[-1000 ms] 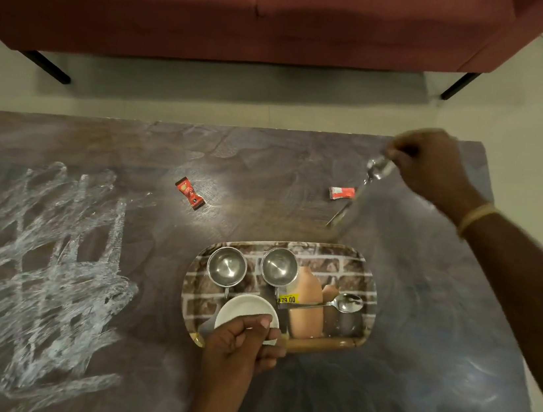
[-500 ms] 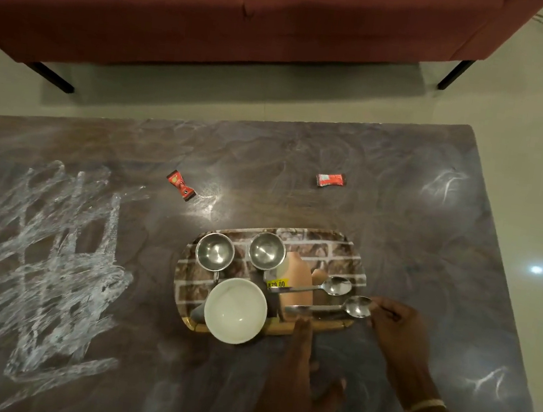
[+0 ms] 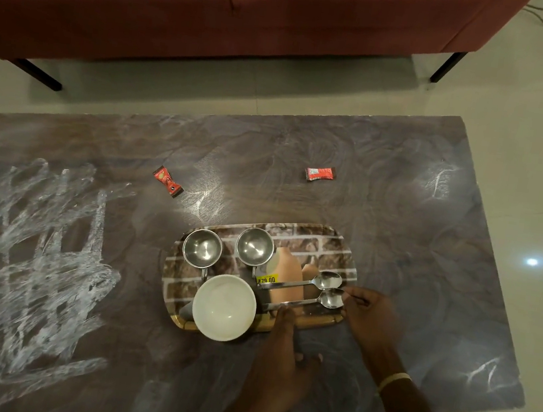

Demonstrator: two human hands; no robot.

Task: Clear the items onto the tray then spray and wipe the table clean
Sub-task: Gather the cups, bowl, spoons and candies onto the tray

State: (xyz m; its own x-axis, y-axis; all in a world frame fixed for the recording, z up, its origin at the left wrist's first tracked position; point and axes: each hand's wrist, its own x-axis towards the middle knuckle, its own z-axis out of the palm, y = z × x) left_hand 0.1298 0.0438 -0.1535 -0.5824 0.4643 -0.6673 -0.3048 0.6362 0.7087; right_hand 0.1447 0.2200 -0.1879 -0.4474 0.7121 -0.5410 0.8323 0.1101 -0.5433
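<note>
On the tray (image 3: 335, 238), the right hand (image 3: 366, 317) seems to touch the nearer spoon (image 3: 305, 302) by its bowl, though blur hides the grip. The left hand (image 3: 281, 356) lies flat, fingers straight, fingertip at the spoon's handle.

You have two polished steel cups (image 3: 202, 248) and two shiny metal spoons (image 3: 306, 301) on a glossy brick-print tray (image 3: 343, 250), beside a smooth white glazed-looking bowl (image 3: 224, 306), on a dark marbled table (image 3: 401, 205) smeared with chalky white residue (image 3: 33, 243).
</note>
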